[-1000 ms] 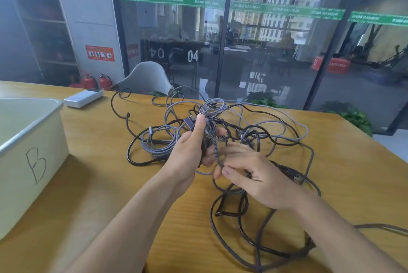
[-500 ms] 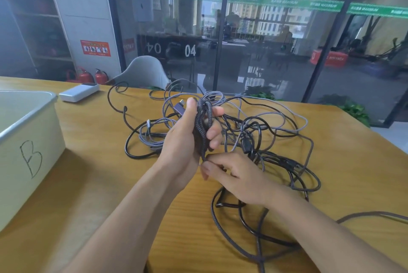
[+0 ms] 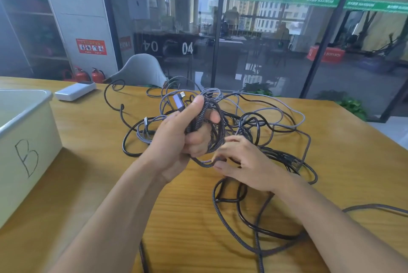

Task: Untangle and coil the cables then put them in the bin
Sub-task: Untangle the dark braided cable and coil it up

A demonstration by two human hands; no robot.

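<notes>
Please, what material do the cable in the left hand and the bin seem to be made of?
Cable in the left hand: braided cable, apparently woven fabric sleeve; speckled grey-black weave, matte.
Bin: probably plastic; smooth pale walls, rolled rim, slight sheen.

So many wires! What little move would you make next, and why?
Probably wind one more loop: the left hand already grips a few turns of the braided cable, and the right hand pinches the slack just below. The rest of that cable seems to run into the tangled pile, so the bin can wait.
</notes>
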